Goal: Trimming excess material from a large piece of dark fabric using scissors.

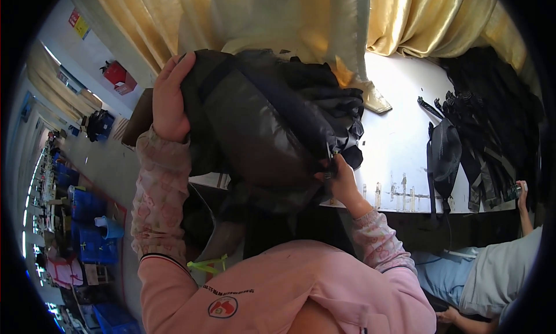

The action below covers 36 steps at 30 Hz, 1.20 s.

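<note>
A dark, glossy black fabric bag (255, 117) is held up in front of me, bulging in the middle, with a darker band across it. My left hand (172, 99) is closed on its upper left edge, part of the fingers hidden. At the bag's lower right corner, my right hand (344, 186) is closed on the fabric beside a small shiny piece too small to make out. Behind the bag, more crumpled black fabric (333, 90) lies on the white table.
The white table (394, 137) carries a pile of black bags and straps (486, 125) at the right. Gold curtains (417, 18) hang behind. A co-worker in a grey shirt (504, 270) sits at the right. Blue crates (95, 241) stand on the floor at the left.
</note>
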Motion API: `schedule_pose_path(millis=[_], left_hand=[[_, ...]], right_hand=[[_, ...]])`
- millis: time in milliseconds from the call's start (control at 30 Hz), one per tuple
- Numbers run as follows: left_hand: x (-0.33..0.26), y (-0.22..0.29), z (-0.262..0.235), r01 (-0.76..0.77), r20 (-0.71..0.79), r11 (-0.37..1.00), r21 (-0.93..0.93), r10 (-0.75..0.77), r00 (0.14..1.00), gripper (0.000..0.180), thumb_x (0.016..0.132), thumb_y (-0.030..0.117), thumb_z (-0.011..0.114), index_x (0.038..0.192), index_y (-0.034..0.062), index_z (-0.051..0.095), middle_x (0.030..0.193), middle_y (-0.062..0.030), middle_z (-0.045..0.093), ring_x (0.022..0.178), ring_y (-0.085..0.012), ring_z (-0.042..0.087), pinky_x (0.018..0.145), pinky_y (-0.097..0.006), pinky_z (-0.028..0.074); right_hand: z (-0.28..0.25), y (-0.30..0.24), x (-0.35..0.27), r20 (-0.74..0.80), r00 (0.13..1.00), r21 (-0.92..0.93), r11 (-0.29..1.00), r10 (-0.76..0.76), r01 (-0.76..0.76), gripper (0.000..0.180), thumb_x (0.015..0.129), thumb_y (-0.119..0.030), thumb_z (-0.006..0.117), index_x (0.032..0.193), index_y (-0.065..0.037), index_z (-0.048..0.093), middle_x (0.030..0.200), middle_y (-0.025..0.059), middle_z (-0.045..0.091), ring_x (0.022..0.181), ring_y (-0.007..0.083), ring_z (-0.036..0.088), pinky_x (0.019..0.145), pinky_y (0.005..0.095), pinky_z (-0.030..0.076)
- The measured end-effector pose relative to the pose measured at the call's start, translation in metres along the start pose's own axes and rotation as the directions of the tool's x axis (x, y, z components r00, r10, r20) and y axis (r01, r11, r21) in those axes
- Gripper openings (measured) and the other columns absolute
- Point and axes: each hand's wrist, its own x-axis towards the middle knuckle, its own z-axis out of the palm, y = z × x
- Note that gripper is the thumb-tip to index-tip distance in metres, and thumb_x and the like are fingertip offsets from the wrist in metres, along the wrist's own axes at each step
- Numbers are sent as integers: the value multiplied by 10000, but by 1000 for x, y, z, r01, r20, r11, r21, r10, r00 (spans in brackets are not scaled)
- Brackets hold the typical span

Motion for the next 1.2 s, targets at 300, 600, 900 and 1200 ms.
schedule_pose_path(millis=[300,600,900,1200], left_hand=[[-69,57,-54,-145,-4,986,78,146,989,38,924,68,587,956,49,582,904,-46,651,812,-136,632,755,-260,515],[-210,-15,-117,71,244,780,621,-279,929,293,866,22,635,1159,25,623,1028,1,636,949,-68,559,861,-227,444],[-289,-146,-173,375,233,625,685,-676,699,335,874,161,684,1182,62,598,1064,-33,594,940,-96,561,841,-258,466],[-285,-180,-139,219,385,709,670,-585,714,388,788,179,776,1118,52,617,1041,-33,585,929,-102,532,839,-251,435]], right_hand=[[-110,-141,-6,217,957,-78,974,-194,215,255,768,17,743,905,-48,539,836,27,603,743,105,592,652,264,491],[-162,-203,-77,455,890,-477,853,33,213,293,698,-2,777,840,-49,525,815,14,564,719,85,502,623,234,405],[-140,-75,-87,332,826,-550,805,455,-222,250,736,-5,752,839,-63,532,723,-37,524,655,58,488,582,217,396],[-150,-45,-85,212,812,-536,759,544,-369,257,728,-7,739,845,-71,519,721,-37,523,631,53,492,564,203,395]])
